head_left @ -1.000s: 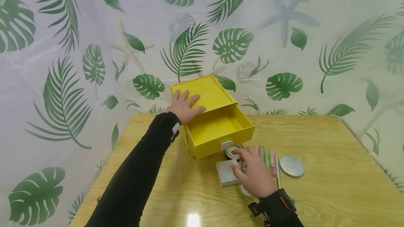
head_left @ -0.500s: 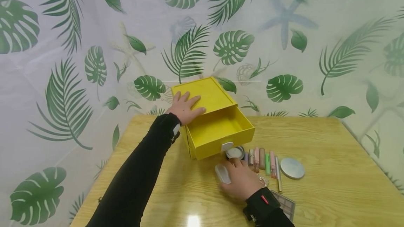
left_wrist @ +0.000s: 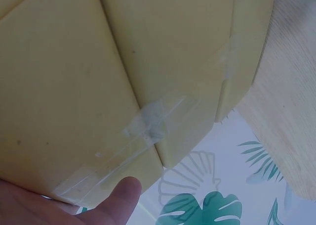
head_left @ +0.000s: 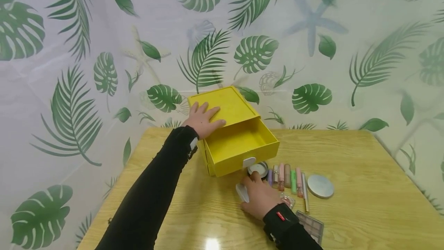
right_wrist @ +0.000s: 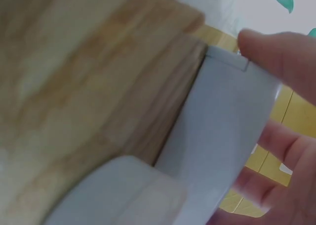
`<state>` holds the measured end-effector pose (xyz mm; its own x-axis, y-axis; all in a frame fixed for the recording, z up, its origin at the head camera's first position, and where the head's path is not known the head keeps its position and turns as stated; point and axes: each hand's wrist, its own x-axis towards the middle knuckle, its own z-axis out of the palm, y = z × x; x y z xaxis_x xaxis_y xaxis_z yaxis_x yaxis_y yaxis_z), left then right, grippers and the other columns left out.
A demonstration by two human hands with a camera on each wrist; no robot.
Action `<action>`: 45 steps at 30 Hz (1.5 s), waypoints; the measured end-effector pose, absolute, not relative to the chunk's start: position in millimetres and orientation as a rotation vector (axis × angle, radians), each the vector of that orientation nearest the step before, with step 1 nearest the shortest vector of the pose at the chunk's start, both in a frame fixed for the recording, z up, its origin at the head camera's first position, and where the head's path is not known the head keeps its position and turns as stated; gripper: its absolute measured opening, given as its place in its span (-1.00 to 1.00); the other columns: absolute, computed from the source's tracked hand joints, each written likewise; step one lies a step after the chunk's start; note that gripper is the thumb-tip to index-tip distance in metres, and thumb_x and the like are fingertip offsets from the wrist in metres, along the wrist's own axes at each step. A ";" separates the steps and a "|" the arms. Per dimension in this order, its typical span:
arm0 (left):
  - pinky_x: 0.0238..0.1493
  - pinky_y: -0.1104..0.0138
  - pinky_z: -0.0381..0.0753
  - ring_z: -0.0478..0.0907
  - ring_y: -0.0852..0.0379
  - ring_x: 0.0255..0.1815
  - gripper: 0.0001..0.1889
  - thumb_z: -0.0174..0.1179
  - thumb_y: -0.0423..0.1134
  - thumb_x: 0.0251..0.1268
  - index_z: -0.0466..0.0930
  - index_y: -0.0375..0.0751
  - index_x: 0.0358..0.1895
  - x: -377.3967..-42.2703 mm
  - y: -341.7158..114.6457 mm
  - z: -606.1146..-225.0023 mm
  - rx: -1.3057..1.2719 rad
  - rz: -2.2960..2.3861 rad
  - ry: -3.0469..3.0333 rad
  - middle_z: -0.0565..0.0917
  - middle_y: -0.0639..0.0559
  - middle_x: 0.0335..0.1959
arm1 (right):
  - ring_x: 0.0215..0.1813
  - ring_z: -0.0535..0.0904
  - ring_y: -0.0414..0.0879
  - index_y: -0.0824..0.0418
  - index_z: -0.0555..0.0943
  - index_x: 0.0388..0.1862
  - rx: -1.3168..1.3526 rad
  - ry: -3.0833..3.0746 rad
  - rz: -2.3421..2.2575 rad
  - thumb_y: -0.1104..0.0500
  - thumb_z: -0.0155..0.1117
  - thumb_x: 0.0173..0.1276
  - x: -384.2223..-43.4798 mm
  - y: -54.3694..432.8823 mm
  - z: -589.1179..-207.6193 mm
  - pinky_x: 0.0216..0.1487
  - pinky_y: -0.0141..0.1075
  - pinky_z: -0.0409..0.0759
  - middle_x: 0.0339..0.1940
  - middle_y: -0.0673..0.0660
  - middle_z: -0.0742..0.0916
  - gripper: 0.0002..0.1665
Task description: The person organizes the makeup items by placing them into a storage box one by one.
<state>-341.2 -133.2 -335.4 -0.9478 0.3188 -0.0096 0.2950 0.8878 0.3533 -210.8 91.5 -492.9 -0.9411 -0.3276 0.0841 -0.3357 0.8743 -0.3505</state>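
In the head view my left hand (head_left: 204, 120) rests with spread fingers on the top of a yellow drawer box (head_left: 230, 105). Its drawer (head_left: 254, 153), with a white pull tab, is pulled out and looks empty. The left wrist view shows the box's taped side (left_wrist: 173, 86) and a fingertip beside it. My right hand (head_left: 261, 196) holds a flat white case (right_wrist: 217, 126) by its edges, thumb and fingers at opposite sides, close over the table. A rounded white item (right_wrist: 118, 195) lies beside the case in the right wrist view; in the head view the hand hides it.
Right of the hand lies a row of cosmetic tubes, including a green one (head_left: 293, 181) and a slim silver pen (head_left: 305, 192). A round silver lid (head_left: 320, 186), a round black-rimmed jar (head_left: 258, 169) and a divided palette (head_left: 310, 227) also lie on the wooden table (head_left: 364, 173).
My right hand has come down and left onto the flat white case and gripped it, tilting it. The tubes and palette have come into view. My left hand stays on the yellow box.
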 end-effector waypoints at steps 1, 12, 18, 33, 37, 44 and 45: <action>0.51 -0.23 -0.09 -0.39 -0.26 0.64 -0.25 -0.09 0.33 0.49 0.11 0.12 0.63 -340.5 -133.7 -334.9 0.489 0.555 2.982 -0.09 -0.12 0.67 | -0.27 0.53 0.13 0.12 0.60 0.18 0.535 -3.015 0.569 0.03 0.61 0.07 -210.2 91.2 -492.9 -0.47 -0.11 0.50 0.11 0.27 0.51 -0.32; 0.49 -0.25 -0.05 -0.35 -0.24 0.64 -0.24 -0.08 0.34 0.49 0.11 0.12 0.63 -337.8 -133.8 -332.4 0.476 0.542 2.992 -0.08 -0.11 0.67 | -0.20 0.49 0.01 0.03 0.63 0.18 0.595 -3.071 0.846 0.11 0.44 0.14 -200.9 102.1 -482.3 -0.33 -0.11 0.44 0.15 0.18 0.55 -0.44; 0.50 -0.25 -0.07 -0.35 -0.24 0.64 -0.24 -0.07 0.33 0.48 0.12 0.12 0.63 -337.4 -133.9 -330.6 0.480 0.544 2.992 -0.08 -0.11 0.67 | -0.19 0.49 -0.13 -0.01 0.68 0.10 0.621 -2.987 0.961 0.03 0.43 0.21 -189.3 111.7 -463.6 -0.23 -0.18 0.51 0.11 0.05 0.61 -0.55; 0.49 -0.24 -0.05 -0.35 -0.24 0.64 -0.24 -0.08 0.35 0.47 0.13 0.14 0.63 -339.0 -135.1 -335.2 0.462 0.555 2.992 -0.07 -0.10 0.67 | 0.04 0.59 0.07 -0.21 0.63 0.03 0.718 -2.766 0.934 0.05 0.50 0.23 -157.4 125.8 -366.7 0.10 0.25 0.31 0.21 -0.11 0.63 -0.61; 0.49 -0.25 -0.02 -0.35 -0.22 0.64 -0.23 -0.09 0.37 0.46 0.13 0.16 0.63 -340.4 -135.1 -337.5 0.445 0.547 2.999 -0.07 -0.08 0.67 | -0.14 0.56 -0.18 -0.10 0.62 0.05 0.812 -2.643 0.903 0.10 0.49 0.23 -160.8 124.1 -349.9 -0.25 -0.25 0.59 0.18 -0.10 0.61 -0.59; 0.49 -0.24 -0.01 -0.33 -0.22 0.64 -0.23 -0.11 0.39 0.45 0.13 0.18 0.62 -339.1 -134.1 -334.7 0.423 0.524 3.010 -0.07 -0.07 0.67 | -0.16 0.58 -0.11 -0.04 0.62 0.08 0.854 -2.567 0.860 0.05 0.46 0.26 -178.9 108.9 -331.6 -0.32 -0.31 0.61 0.22 -0.03 0.59 -0.59; 0.49 -0.24 -0.02 -0.33 -0.22 0.64 -0.23 -0.11 0.39 0.45 0.13 0.18 0.62 -339.3 -134.2 -334.2 0.424 0.518 3.012 -0.06 -0.07 0.67 | -0.17 0.58 -0.11 -0.04 0.61 0.09 0.857 -2.567 0.842 0.04 0.45 0.26 -182.9 105.6 -329.6 -0.32 -0.31 0.60 0.22 -0.03 0.58 -0.59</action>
